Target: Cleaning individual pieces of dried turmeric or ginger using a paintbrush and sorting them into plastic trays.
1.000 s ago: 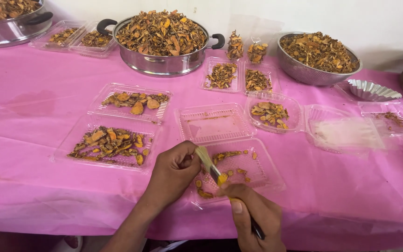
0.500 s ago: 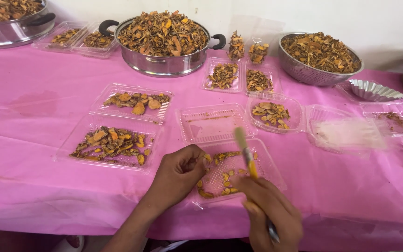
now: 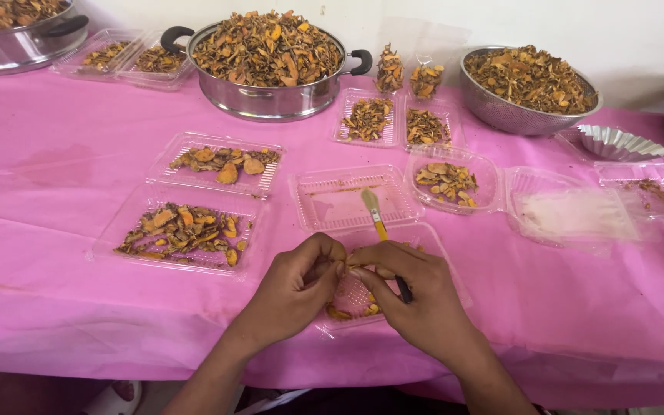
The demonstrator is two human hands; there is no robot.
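Both hands have drawn together since the earlier frame; the brush, previously raised and slanted over the tray, now lies lower with its bristles pointing away from the person.

Head view: the left hand (image 3: 295, 283) and right hand (image 3: 416, 296) meet fingertip to fingertip above a clear plastic tray (image 3: 439, 253) at the near edge of the pink tablecloth (image 3: 55, 307). Left fingers are pressed together, apparently pinching a small dried orange-brown piece (image 3: 345, 266), though it is largely hidden. The right hand's fingertips pinch at the same spot, while a yellow-handled brush with pale bristles (image 3: 374, 215) is tucked within that hand. Further dried pieces lie in the tray beneath. An empty, stained clear tray (image 3: 355, 198) sits just beyond; filled trays (image 3: 186, 230) lie to the left, and a steel pot heaped with dried pieces (image 3: 270, 61) stands at the back.

Assessment: handling would go best with the piece kept over the tray so fragments fall inside, a light grip to avoid crumbling, and the bristles kept off the cloth.
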